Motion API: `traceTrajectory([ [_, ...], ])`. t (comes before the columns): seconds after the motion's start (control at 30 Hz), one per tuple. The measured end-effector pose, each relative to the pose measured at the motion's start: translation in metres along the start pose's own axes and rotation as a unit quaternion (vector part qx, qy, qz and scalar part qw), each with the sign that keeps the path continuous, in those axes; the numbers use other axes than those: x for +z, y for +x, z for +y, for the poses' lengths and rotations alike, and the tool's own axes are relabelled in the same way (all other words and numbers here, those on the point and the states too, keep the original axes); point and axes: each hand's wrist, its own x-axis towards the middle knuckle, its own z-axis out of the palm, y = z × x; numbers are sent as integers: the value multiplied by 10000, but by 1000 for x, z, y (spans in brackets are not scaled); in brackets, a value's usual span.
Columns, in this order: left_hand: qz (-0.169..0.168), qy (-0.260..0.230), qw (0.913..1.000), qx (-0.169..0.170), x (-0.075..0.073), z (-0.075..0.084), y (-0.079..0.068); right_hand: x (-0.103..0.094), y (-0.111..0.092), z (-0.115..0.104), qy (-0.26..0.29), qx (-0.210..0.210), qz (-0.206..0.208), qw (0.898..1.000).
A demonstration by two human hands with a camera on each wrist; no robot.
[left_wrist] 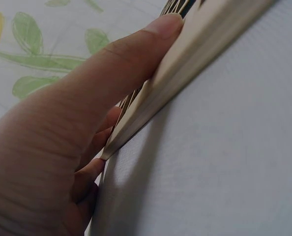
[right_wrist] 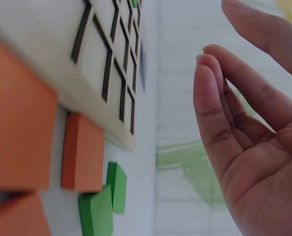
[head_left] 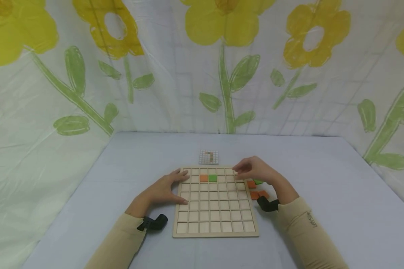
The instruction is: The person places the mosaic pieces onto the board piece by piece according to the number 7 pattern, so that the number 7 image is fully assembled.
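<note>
Head: left hand (head_left: 162,189), fingers wide on board (head_left: 203,216), likely steadying it.
Right hand (head_left: 258,170), fingers empty, loosely curved; tiles (right_wrist: 84,152) behind, probably for reach.

A small curtained-off space, building type unclear: beyond the left hand (head_left: 162,190) and right hand (head_left: 258,171), white fabric sheeting (head_left: 175,82) printed with yellow, green-stemmed flowers (head_left: 205,22) walls in the flat, whitish counter (head_left: 148,153) beneath them.

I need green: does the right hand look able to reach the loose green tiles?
Likely yes: the right hand looks empty, and nothing seems to rest on the nearby loose green tiles.
</note>
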Motion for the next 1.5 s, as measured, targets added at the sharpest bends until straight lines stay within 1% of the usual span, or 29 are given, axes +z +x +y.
traceTrajectory([
  [0.2,-29,33,9999,100,1,-1,1,-6,-18,13,-88,2,-40,10000],
  [0.43,-38,-15,10000,91,0,-1,1,-13,-42,23,-390,-226,-132,9989],
  [0.57,-29,17,9999,128,0,-2,2,-15,-54,26,-473,-339,-92,9983],
  [0.63,-29,36,9999,121,1,-2,2,-15,-60,28,-491,-352,-58,9982],
  [0.77,-15,79,9999,125,1,-2,2,-16,-69,34,-487,-234,-10,9985],
  [0.93,-3,46,10000,54,0,-2,1,-13,-72,44,-508,-219,91,9984],
  [1.17,-61,23,9999,118,0,-1,0,-13,-75,54,-444,-113,-54,9989],
  [1.43,-43,15,10000,26,-1,-1,1,-14,-76,59,-473,-212,-59,9986],
  [1.5,-29,10,10000,52,-1,0,0,-14,-75,59,-496,-244,-85,9984],
])
